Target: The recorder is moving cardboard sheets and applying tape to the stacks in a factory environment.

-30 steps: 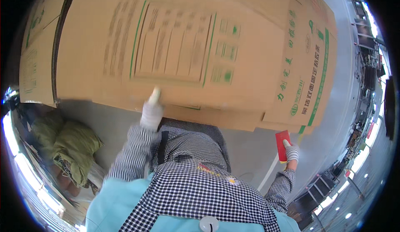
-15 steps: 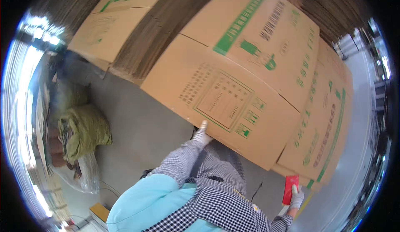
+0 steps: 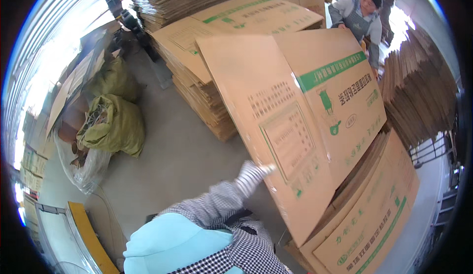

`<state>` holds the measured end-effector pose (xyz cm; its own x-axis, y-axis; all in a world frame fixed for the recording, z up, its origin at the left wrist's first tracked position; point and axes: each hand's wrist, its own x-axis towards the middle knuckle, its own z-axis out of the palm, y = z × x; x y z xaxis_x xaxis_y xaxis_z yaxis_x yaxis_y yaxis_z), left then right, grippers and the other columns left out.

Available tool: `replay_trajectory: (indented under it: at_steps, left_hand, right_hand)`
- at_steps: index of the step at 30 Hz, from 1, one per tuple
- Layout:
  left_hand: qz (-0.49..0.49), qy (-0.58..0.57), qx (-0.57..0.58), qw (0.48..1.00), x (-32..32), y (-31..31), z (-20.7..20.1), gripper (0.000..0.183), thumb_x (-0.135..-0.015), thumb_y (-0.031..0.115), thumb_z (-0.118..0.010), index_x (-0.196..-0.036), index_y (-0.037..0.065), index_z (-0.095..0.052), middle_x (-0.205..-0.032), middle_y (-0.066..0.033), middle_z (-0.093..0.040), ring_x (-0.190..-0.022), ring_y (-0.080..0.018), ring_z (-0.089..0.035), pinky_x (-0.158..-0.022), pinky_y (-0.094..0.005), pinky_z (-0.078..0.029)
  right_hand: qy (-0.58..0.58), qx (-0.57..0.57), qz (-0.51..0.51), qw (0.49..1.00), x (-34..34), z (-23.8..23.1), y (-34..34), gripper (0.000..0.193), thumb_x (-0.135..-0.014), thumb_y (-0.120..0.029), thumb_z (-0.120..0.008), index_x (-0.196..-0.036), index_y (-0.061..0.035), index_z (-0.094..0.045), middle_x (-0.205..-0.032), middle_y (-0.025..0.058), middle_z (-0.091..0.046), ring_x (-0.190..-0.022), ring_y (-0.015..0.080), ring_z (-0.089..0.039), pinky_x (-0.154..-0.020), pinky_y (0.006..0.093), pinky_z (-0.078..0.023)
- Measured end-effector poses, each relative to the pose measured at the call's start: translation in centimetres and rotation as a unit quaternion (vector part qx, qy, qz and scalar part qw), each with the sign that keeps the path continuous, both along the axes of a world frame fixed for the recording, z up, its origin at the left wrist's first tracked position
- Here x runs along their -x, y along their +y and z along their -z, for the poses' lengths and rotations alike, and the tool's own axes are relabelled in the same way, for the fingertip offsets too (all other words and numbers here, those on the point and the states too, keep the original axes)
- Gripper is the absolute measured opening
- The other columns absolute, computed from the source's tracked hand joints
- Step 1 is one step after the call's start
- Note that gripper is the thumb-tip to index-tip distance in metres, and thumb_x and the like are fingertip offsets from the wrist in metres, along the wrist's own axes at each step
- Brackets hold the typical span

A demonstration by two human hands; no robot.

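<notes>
A large flat brown cardboard box blank (image 3: 303, 96) with green and dark print rises tilted in front of me. My left hand (image 3: 252, 176), in a striped white glove, pinches its near left edge, thumb on the printed face and fingers hidden behind. Below and to the right, more flattened cardboard boxes (image 3: 367, 220) lie stacked beneath the tilted sheet. My right hand is out of view.
Across the sheet stands a co-worker (image 3: 362, 18) beside its far edge. Flattened cardboard piles rise at the far left (image 3: 207, 104) and right (image 3: 419, 87). Green woven sacks (image 3: 118, 126) and a clear plastic bag (image 3: 91, 170) rest on the floor at left.
The cardboard sheet has tilted up, with my left hand still on its edge. My right hand, earlier holding a flat red object, has left the view. A co-worker has come into view.
</notes>
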<state>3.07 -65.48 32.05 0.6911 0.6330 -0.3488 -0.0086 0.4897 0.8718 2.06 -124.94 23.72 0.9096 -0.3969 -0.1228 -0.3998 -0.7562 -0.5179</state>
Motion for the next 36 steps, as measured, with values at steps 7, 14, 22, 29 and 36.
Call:
replay_trajectory:
  at_steps: [7,14,22,29,36]
  left_hand:
    - [-0.147,-0.185,-0.122,0.964,5.2,36.3,-18.1,0.035,-0.091,0.032,-0.062,-0.109,0.002,-0.065,-0.099,-0.0098,-0.07,-0.083,-0.0226,-0.068,-0.078,-0.033,-0.056]
    - [-0.271,-0.126,0.053,0.953,-0.6,47.8,-4.3,0.051,-0.082,0.023,-0.076,-0.124,-0.001,-0.059,-0.115,-0.0128,-0.066,-0.104,-0.0248,-0.062,-0.094,-0.0383,-0.05]
    - [-0.342,0.002,0.098,0.935,-7.0,70.6,4.0,0.062,-0.08,0.033,-0.079,-0.124,-0.005,-0.057,-0.116,-0.0177,-0.065,-0.103,-0.0297,-0.061,-0.093,-0.042,-0.05]
    - [-0.399,0.06,0.036,0.914,-13.1,67.6,9.4,0.062,-0.084,0.042,-0.074,-0.118,-0.007,-0.059,-0.115,-0.0165,-0.066,-0.091,-0.0227,-0.064,-0.083,-0.0359,-0.053]
    - [-0.347,0.347,-0.64,0.591,-12.3,58.4,0.2,0.076,-0.074,0.019,-0.079,-0.139,0.002,-0.043,-0.14,-0.0221,-0.047,-0.133,-0.0362,-0.041,-0.113,-0.0477,-0.03]
  right_hand:
    - [0.11,-0.124,0.043,0.985,-7.5,-3.9,18.4,0.062,-0.083,-0.05,-0.071,-0.107,0.0067,-0.068,-0.1,0.0131,-0.069,-0.087,0.0235,-0.063,-0.077,0.0344,-0.052]
    - [0.138,-0.197,0.02,0.97,-14.6,-2.7,28.6,0.058,-0.082,-0.051,-0.072,-0.093,0.0058,-0.07,-0.087,0.0086,-0.068,-0.076,0.0198,-0.06,-0.069,0.033,-0.05]
    - [0.128,-0.062,-0.01,0.99,-15.3,-1.9,31.2,0.048,-0.085,-0.046,-0.071,-0.081,0.0013,-0.069,-0.075,0.0074,-0.063,-0.066,0.0162,-0.054,-0.06,0.0354,-0.045]
    - [0.107,-0.092,0.141,0.98,-4.2,-2.4,29.9,0.05,-0.087,-0.045,-0.068,-0.081,0.0045,-0.067,-0.072,0.0157,-0.063,-0.061,0.0211,-0.054,-0.059,0.0393,-0.045]
    - [0.186,0.065,0.084,0.977,1.1,-2.1,27.6,0.049,-0.088,-0.041,-0.066,-0.093,0.0068,-0.07,-0.073,0.0234,-0.066,-0.059,0.0296,-0.056,-0.063,0.0449,-0.047]
